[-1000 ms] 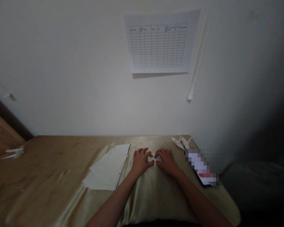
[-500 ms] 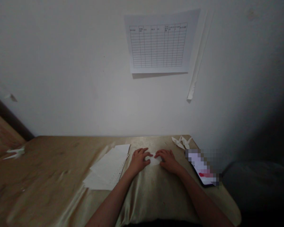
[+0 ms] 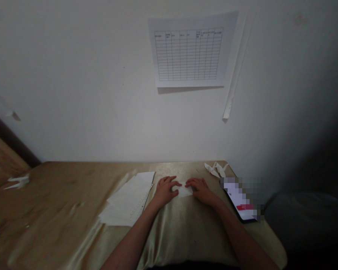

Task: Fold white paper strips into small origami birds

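A small piece of white paper (image 3: 185, 190) lies on the cloth-covered table between my two hands, showing a faint crease. My left hand (image 3: 166, 188) holds its left side, index fingertip and thumb at the edge and the other fingers bent away from me. From the right, my right hand (image 3: 199, 188) grips the opposite side, its fingers curled close together with the index tip on the paper. Both hands rest low on the table, and the fingers cover the paper's side edges.
Left of my hands lies a fanned stack of white sheets (image 3: 126, 202). A phone (image 3: 239, 202) with a lit, partly blurred screen is at the right edge. Behind it sits a folded paper figure (image 3: 216, 169). More paper scraps (image 3: 18, 182) lie far left. A printed grid sheet (image 3: 191, 56) hangs on the wall.
My right hand has shifted very slightly right along the paper, showing a bit more of it. My left hand stays almost in place.
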`<state>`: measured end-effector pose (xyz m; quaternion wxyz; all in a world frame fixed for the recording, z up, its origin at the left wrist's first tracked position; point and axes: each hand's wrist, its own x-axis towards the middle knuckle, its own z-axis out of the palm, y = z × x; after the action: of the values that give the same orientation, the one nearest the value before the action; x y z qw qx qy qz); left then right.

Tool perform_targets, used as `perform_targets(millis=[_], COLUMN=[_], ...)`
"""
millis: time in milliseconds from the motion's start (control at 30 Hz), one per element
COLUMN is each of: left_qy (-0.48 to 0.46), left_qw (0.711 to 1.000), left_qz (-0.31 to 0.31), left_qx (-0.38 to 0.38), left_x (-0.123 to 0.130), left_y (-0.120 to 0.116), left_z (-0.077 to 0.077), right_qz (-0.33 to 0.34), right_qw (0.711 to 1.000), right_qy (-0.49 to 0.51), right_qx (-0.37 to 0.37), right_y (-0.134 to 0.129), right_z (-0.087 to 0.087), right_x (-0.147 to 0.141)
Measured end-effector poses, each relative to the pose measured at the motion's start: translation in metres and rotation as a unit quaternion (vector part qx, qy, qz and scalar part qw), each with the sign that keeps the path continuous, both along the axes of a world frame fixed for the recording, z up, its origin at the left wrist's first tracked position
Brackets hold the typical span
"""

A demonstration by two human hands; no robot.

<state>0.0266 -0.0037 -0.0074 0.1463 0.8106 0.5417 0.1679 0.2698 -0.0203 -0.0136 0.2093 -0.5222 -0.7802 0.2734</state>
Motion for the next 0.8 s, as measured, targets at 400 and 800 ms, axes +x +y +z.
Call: perform_targets(millis=[400,800], left_qy=[-0.049,-0.078], left_qw=[0.996,0.994], left_qz=[0.042,0.032], left_qx=[0.063,0.075], left_x=[0.009,0.005], left_y=[0.001,0.006], left_z=[-0.005,-0.013], right_qz=[-0.037,-0.099], right_qw=[0.995,0.991], right_qy=[0.042,0.026], right_qx=[0.082,0.084], right_y=[0.001,0.000], right_z=[-0.004,-0.011], right_x=[-0.003,-0.006])
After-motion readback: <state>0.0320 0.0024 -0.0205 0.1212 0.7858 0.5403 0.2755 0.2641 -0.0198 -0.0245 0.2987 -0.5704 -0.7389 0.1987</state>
